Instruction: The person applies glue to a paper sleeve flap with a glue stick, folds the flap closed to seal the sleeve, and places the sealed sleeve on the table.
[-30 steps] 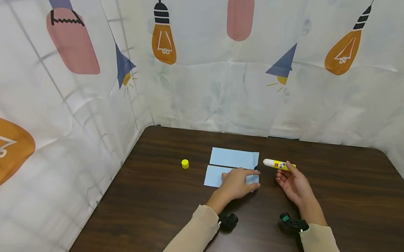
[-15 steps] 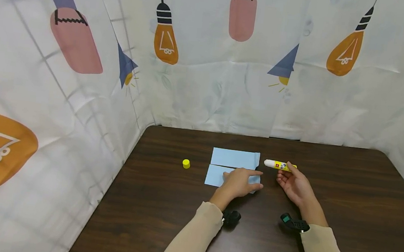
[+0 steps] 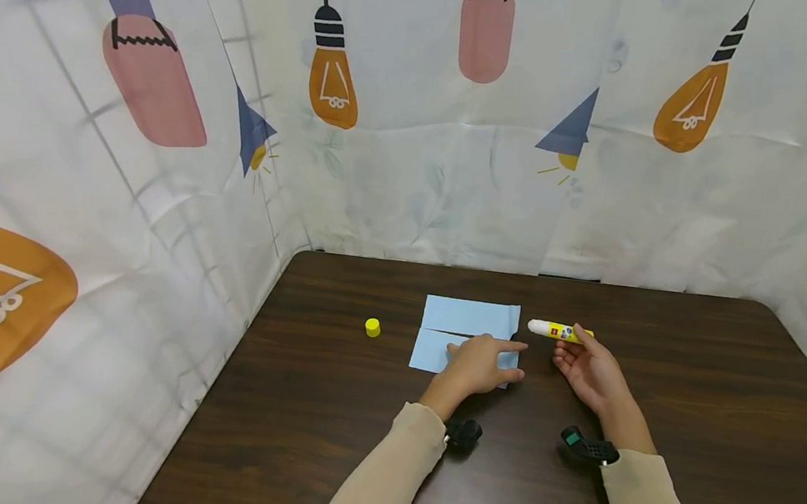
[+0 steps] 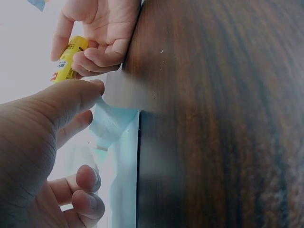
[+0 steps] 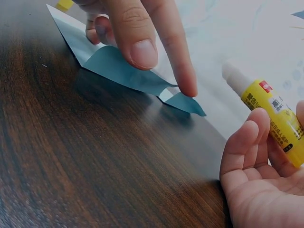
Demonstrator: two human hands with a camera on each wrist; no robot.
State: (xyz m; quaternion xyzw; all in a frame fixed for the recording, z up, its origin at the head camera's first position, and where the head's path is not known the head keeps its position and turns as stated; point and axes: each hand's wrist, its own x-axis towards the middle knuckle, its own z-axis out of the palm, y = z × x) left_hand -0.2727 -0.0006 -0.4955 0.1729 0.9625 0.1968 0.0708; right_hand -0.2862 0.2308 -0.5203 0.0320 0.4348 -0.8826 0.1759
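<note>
Head: right grip point(image 3: 596, 376) pinches the uncapped glue stick point(image 3: 558, 331), just right of the blue paper point(image 3: 469, 317) on the dark surface point(image 3: 290, 440); yellow cap point(image 3: 372, 328) at left; left grip point(image 3: 476, 366) spread wide over the paper
Left wrist: thumb point(image 4: 71, 97) at the paper's raised flap point(image 4: 111, 124)
Right wrist: white tip point(image 5: 233, 76) apart from the paper

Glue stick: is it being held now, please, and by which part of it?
Yes. The right grip holds the glue stick by its yellow body, toward the end away from the white tip.
</note>
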